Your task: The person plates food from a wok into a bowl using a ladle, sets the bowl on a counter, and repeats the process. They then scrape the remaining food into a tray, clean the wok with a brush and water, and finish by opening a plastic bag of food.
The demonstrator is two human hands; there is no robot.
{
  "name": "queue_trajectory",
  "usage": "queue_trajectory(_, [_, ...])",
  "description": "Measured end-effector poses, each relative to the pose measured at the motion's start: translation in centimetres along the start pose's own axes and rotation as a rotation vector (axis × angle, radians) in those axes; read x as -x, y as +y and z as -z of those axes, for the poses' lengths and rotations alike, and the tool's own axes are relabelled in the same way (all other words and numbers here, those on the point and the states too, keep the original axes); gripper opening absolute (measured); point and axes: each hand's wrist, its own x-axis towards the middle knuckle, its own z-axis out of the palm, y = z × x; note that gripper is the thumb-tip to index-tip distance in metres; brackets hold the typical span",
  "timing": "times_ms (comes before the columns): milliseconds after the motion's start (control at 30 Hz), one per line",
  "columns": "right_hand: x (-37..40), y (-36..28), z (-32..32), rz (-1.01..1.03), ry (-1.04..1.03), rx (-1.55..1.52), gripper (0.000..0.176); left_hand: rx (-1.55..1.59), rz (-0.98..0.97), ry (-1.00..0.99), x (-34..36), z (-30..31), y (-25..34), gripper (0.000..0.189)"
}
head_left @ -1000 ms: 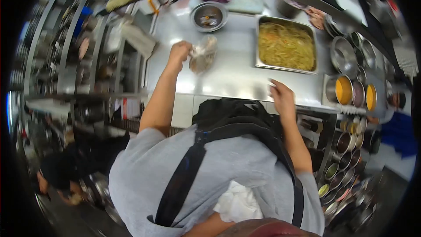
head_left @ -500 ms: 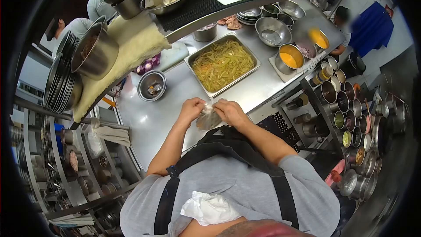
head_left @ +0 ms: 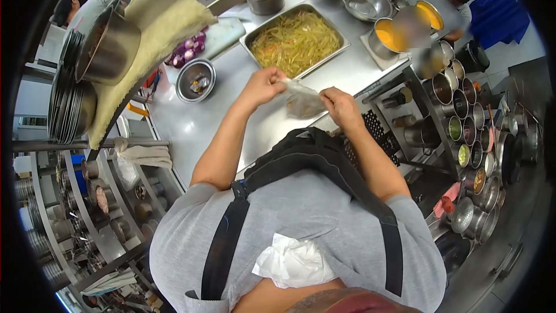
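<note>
A clear plastic bag [head_left: 304, 102] with something brownish inside is stretched between my two hands, above the front edge of the steel counter. My left hand [head_left: 265, 86] pinches its left corner, close to the near side of a steel tray [head_left: 346, 43] of sliced green vegetables [head_left: 295, 40]. On the bag's right side, my right hand [head_left: 343, 106] grips the other corner with closed fingers. What exactly is in the bag cannot be made out.
A steel bowl [head_left: 196, 80] sits left on the counter [head_left: 191, 133], near cut red onions [head_left: 186, 50] and a cutting board [head_left: 229, 36]. Pots of orange liquid [head_left: 389, 33] stand right. A shelf [head_left: 226, 1] overhangs the back. Another person [head_left: 460, 1] is at the far right.
My hands have moved apart and up to the right, pulling the bag's top wide between them. The view has shifted, so the tray and bowls appear higher.
</note>
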Motion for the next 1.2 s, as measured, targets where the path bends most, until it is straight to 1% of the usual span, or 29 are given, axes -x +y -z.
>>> queue_trajectory(33, [0.0,0.2,-0.2,-0.013,-0.019,0.007,0.013,0.004,0.012,0.002,0.5,0.3,0.7,0.023])
queue_trajectory(100, [0.0,0.6,-0.7,-0.020,-0.043,0.014,0.013,-0.294,-0.076,-0.024,1.3,0.8,2.8,0.022])
queue_trajectory(200, [-0.2,0.1,-1.4,0.018,-0.018,0.065,0.016,-0.311,-0.033,-0.033,2.6,0.6,4.4,0.019])
queue_trajectory(267, [-0.3,-1.8,-1.4,-0.094,-0.088,-0.073,0.024,-0.247,-0.029,0.001,2.5,-0.4,3.3,0.020])
queue_trajectory(300, [-0.5,-2.9,-1.5,-0.058,-0.103,-0.125,0.031,-0.200,-0.029,-0.020,2.6,-0.9,3.1,0.020])
queue_trajectory(367, [-1.2,-4.7,-1.9,-0.040,-0.135,-0.157,0.032,-0.118,-0.059,-0.076,2.8,-1.4,2.5,0.019])
queue_trajectory(400, [-1.5,-5.3,-1.9,-0.032,-0.158,-0.192,0.032,-0.112,-0.061,-0.067,3.0,-1.4,2.4,0.019])
queue_trajectory(433, [-1.8,-5.7,-1.8,-0.014,-0.175,-0.178,0.028,-0.059,-0.053,-0.078,3.3,-1.2,2.4,0.018])
queue_trajectory(467, [-2.0,-5.3,-2.1,-0.007,-0.184,-0.177,0.028,-0.006,-0.043,-0.088,3.6,-1.0,2.4,0.017])
queue_trajectory(500, [-2.0,-4.5,-2.6,0.045,-0.189,-0.158,0.024,-0.002,-0.041,-0.078,3.8,-0.6,2.2,0.017])
queue_trajectory(533, [-2.0,-4.1,-3.0,0.096,-0.194,-0.140,0.021,0.158,0.010,-0.152,4.0,-0.2,1.9,0.017])
queue_trajectory(567, [-2.0,-4.4,-3.1,0.100,-0.200,-0.142,0.021,0.318,0.059,-0.227,4.2,0.1,1.6,0.017])
queue_trajectory(633, [-2.0,-5.2,-2.8,-0.118,-0.294,-0.248,0.016,0.299,0.045,-0.189,4.5,0.0,0.5,0.020])
queue_trajectory(667, [-2.0,-5.0,-3.1,-0.111,-0.294,-0.243,0.016,0.277,0.027,-0.159,4.5,-0.2,-0.1,0.024])
queue_trajectory(700, [-1.8,-4.6,-3.6,-0.070,-0.236,-0.266,0.017,0.278,0.020,-0.155,4.6,-0.3,-0.7,0.024])
queue_trajectory(733, [-1.8,-4.3,-3.8,-0.028,-0.176,-0.288,0.017,0.018,-0.105,0.046,4.7,-0.3,-1.3,0.029])
queue_trajectory(767, [-1.8,-4.4,-3.6,-0.024,-0.173,-0.284,0.017,-0.243,-0.227,0.247,4.7,-0.2,-1.9,0.034])
queue_trajectory(800, [-1.8,-4.6,-3.4,-0.062,-0.200,-0.269,0.019,-0.243,-0.233,0.247,4.5,0.0,-2.5,0.034])
queue_trajectory(867, [-1.8,-4.6,-3.1,-0.102,-0.226,-0.252,0.021,-0.339,-0.308,0.605,4.4,0.5,-3.5,0.040])
queue_trajectory(900, [-1.7,-4.5,-3.0,-0.122,-0.239,-0.218,0.023,-0.282,-0.178,0.583,4.2,1.1,-4.0,0.042])
queue_trajectory(933, [-1.4,-4.3,-2.9,-0.144,-0.257,-0.186,0.024,-0.279,-0.171,0.582,3.7,1.7,-5.0,0.042])
queue_trajectory(967, [-1.3,-4.1,-2.9,-0.148,-0.265,-0.187,0.024,-0.327,-0.177,0.631,2.8,2.3,-6.4,0.046])
queue_trajectory(1000, [-1.4,-3.8,-3.0,-0.112,-0.250,-0.153,0.024,-0.376,-0.182,0.681,2.0,2.9,-6.9,0.051])
queue_trajectory(1033, [-1.5,-3.6,-3.0,-0.077,-0.236,-0.120,0.024,-0.373,-0.171,0.681,1.1,3.3,-7.3,0.051])
queue_trajectory(1100, [-2.0,-3.5,-2.8,-0.105,-0.240,-0.120,0.024,-0.693,-0.441,0.776,-0.5,4.0,-7.1,0.047])
queue_trajectory(1133, [-2.2,-3.5,-2.8,-0.127,-0.251,-0.121,0.025,-0.693,-0.431,0.777,-1.1,4.4,-7.0,0.047])
queue_trajectory(1200, [-2.5,-3.6,-2.8,-0.131,-0.250,-0.106,0.025,-0.391,-0.046,0.294,-1.8,5.1,-6.1,0.038])
